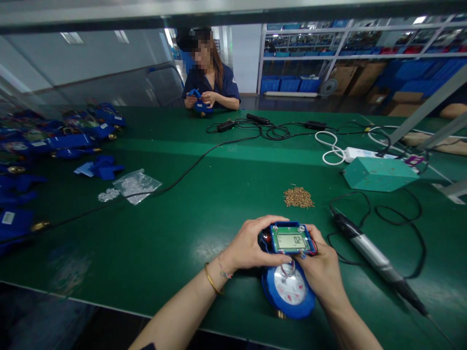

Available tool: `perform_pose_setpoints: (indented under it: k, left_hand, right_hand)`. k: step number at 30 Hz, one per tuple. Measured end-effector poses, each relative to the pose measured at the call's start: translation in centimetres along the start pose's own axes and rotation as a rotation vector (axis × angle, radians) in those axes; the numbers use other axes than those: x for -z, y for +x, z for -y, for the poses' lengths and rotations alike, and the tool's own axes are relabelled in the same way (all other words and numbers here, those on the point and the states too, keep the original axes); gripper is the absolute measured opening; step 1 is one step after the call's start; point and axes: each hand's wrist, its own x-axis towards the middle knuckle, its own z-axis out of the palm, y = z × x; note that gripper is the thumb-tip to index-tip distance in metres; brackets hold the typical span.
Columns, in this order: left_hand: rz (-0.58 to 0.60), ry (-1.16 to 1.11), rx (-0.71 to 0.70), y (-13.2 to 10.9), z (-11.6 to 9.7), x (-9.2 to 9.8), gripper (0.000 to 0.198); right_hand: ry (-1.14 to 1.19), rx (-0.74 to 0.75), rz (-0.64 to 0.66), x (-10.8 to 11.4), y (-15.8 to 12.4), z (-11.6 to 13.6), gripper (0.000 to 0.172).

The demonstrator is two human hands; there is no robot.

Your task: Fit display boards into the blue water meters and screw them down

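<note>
Between my two hands is a blue water meter (270, 291) with a round dial and brass fittings below. Its upper part carries a green circuit board with a lit display (290, 241) reading about 0.2. My left hand (251, 245) wraps the left side of this upper part, thumb along its lower edge. My right hand (323, 267) grips the right side, with some fingers hidden behind the housing. Thin wires run from the board down towards the dial. Beyond the meter lies a pile of small brass-coloured screws (299, 197). An electric screwdriver (377, 257) rests to the right.
Many blue meters (73, 141) crowd the table's left side. A plastic bag of small clear parts (136, 186) lies nearer the middle. A black cable crosses the green table (175, 238). At right stand a green box (379, 173) and power strip (359, 154). A co-worker (211, 82) sits opposite.
</note>
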Motion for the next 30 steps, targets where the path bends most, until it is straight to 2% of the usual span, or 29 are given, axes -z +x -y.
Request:
perform_pose_setpoints:
  k: [6, 10, 19, 24, 30]
  left_hand:
    - [-0.120, 0.073, 0.088, 0.2, -1.0, -1.3, 0.065]
    - [-0.195, 0.089, 0.097, 0.3, -1.2, -1.9, 0.062]
    - [-0.268, 0.110, -0.026, 0.0, 0.0, -2.6, 0.054]
    - [-0.250, 0.057, -0.014, 0.0, 0.5, -2.5, 0.056]
    - [-0.135, 0.074, -0.006, -0.1, 0.2, -1.4, 0.064]
  right_hand:
    - [0.004, -0.042, 0.001, -0.1, 0.1, 0.6, 0.011]
    - [-0.001, -0.050, -0.004, -0.2, 0.1, 0.8, 0.009]
    - [0.004, -0.076, -0.022, -0.6, 0.3, 1.3, 0.011]
    - [0.003, -0.083, -0.010, -0.5, 0.3, 1.1, 0.009]
    - [-0.019, -0.085, -0.011, -0.3, 0.3, 1.1, 0.012]
